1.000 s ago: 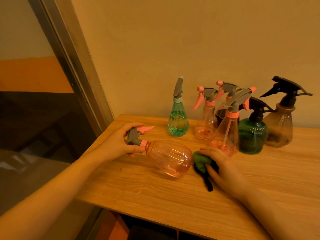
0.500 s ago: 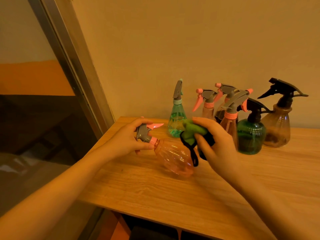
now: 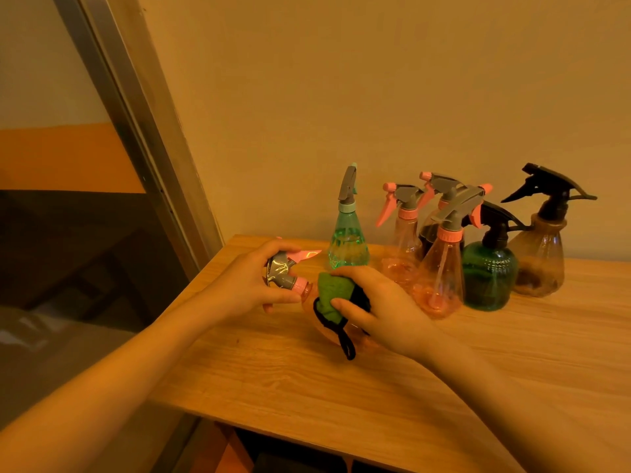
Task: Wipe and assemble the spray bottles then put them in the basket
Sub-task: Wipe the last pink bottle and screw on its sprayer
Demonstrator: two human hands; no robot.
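Gripping the clear pink plastic spray bottle (image 3: 327,331) by its grey trigger head with the left hand (image 3: 246,288), pressing a bunched green black-edged cloth (image 3: 333,295) against it in the curled right hand (image 3: 382,308).

Left hand (image 3: 246,285) gripping bottle (image 3: 290,278), right hand (image 3: 382,308) wiping

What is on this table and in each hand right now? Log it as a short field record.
left hand: left hand grips the grey spray head of the pink bottle
right hand: right hand holds the green cloth against that bottle's body
bottle pose: lying sideways, over the wooden table
standing by the wall: teal bottle, three more pink bottles, dark green bottle, brown bottle, all with heads on
basket: not in view
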